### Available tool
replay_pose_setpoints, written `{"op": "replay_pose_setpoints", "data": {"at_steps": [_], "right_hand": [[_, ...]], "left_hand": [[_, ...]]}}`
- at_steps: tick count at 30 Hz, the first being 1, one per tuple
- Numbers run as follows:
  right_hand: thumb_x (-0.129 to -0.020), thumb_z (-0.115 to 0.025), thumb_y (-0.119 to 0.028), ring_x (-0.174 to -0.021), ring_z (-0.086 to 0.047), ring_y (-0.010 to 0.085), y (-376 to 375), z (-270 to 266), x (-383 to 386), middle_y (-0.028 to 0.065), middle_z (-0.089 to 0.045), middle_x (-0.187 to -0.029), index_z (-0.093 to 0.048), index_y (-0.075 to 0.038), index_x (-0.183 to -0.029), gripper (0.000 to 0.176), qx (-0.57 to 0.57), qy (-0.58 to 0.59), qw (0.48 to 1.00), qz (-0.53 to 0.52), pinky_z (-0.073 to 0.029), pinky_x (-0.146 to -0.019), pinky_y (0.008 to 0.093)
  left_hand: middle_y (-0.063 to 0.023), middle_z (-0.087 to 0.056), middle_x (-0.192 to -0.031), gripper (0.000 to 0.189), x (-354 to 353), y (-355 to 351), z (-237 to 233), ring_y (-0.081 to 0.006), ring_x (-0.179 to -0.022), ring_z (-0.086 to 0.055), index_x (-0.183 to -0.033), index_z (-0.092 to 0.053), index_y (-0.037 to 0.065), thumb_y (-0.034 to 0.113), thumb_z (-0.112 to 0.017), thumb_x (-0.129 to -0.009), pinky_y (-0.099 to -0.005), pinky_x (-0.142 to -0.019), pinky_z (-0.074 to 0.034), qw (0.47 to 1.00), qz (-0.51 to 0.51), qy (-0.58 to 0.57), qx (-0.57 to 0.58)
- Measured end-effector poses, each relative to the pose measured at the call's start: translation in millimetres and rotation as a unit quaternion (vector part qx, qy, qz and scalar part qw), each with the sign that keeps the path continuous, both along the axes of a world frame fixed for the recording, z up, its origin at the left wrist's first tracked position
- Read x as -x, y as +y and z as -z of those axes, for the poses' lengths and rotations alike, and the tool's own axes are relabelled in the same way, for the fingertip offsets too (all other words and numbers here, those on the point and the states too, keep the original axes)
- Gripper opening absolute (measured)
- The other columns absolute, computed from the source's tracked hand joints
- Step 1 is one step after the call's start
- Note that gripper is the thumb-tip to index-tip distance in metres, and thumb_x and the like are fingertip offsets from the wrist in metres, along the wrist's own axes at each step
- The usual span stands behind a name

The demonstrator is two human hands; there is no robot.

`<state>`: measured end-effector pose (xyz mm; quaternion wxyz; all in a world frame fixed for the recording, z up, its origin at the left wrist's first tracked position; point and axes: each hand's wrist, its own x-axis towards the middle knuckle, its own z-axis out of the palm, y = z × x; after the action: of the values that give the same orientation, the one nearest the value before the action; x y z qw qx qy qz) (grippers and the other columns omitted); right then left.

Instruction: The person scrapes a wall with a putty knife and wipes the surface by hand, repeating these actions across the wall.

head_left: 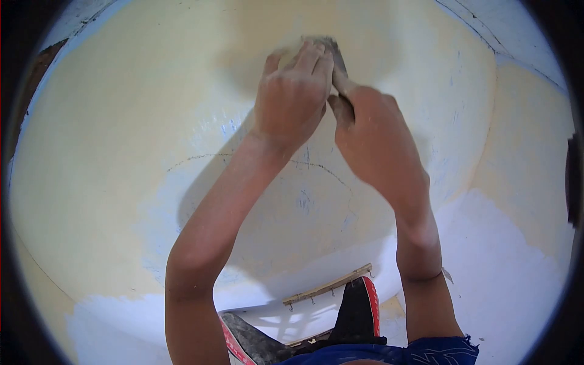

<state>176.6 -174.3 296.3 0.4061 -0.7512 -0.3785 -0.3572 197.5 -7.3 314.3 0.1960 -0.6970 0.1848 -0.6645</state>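
Observation:
Both of my hands are raised together against a yellowish wall (109, 121) at the top middle. My right hand (377, 125) is closed round the handle of a flat grey scraper-like tool (333, 53), whose blade lies at the wall. Close beside it, my left hand (295, 91) has its fingers bent over the tool's blade area, pressing there; its fingertips partly hide the blade. Pale dust coats the fingers. Below the hands the wall shows blue scuffed patches (304, 199) and a thin dark crack (328, 171).
A wooden strip with metal hooks (328, 285) is low on the wall. Black trouser legs with red and white stripes (359, 310) show at the bottom. White-painted areas (499, 255) cover the lower wall. A dark object (573, 180) stands at the right edge.

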Motion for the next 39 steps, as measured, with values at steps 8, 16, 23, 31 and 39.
{"op": "replay_pose_setpoints", "data": {"at_steps": [8,16,23,31,39], "right_hand": [[-0.094,-0.055,-0.005,-0.085,-0.068,0.0503,2,2,3,0.0298,-0.07,-0.087,-0.066,0.008,-0.091,0.017,-0.001,-0.014,1.0,0.009,-0.054,-0.077,0.0541],[-0.091,-0.057,-0.005,-0.086,-0.068,0.0514,5,-15,12,0.0317,-0.069,-0.087,-0.066,0.009,-0.087,0.017,-0.012,0.021,0.999,0.031,-0.055,-0.079,0.0538],[-0.091,-0.056,-0.005,-0.087,-0.067,0.052,5,-6,7,0.0317,-0.069,-0.087,-0.067,0.01,-0.088,0.018,0.026,0.03,0.999,0.003,-0.055,-0.078,0.0534],[-0.09,-0.059,-0.004,-0.084,-0.068,0.0511,6,-17,10,0.0319,-0.069,-0.084,-0.066,0.008,-0.087,0.015,0.008,0.004,0.999,0.051,-0.056,-0.077,0.0538],[-0.09,-0.059,-0.004,-0.085,-0.069,0.0503,15,-17,1,0.0319,-0.069,-0.085,-0.067,0.009,-0.088,0.015,-0.01,-0.004,0.999,0.036,-0.056,-0.077,0.0532]], "left_hand": [[-0.0103,-0.073,-0.118,0.027,2,-2,-1,-0.0242,-0.118,-0.072,-0.108,-0.069,0.003,0.006,-0.074,-0.082,-0.0457,-0.104,-0.05,1.0,0.016,-0.004,0.016],[-0.0099,-0.073,-0.118,0.029,0,-1,-19,-0.0235,-0.106,-0.075,-0.109,-0.07,0.003,0.004,-0.074,-0.081,-0.0431,-0.102,-0.051,1.0,0.017,0.001,0.021],[-0.0103,-0.073,-0.118,0.021,0,5,-7,-0.0252,-0.104,-0.074,-0.101,-0.068,0.004,0.006,-0.074,-0.081,-0.0425,-0.1,-0.052,0.999,0.038,-0.025,0.0],[-0.0095,-0.073,-0.114,0.02,2,2,-18,-0.0248,-0.103,-0.074,-0.1,-0.068,0.004,0.006,-0.074,-0.081,-0.0424,-0.101,-0.052,1.0,0.011,-0.007,0.012],[-0.0079,-0.072,-0.105,0.019,-5,7,-28,-0.0242,-0.094,-0.074,-0.1,-0.068,0.005,0.007,-0.074,-0.082,-0.0406,-0.101,-0.051,0.999,0.003,-0.033,-0.015]]}}
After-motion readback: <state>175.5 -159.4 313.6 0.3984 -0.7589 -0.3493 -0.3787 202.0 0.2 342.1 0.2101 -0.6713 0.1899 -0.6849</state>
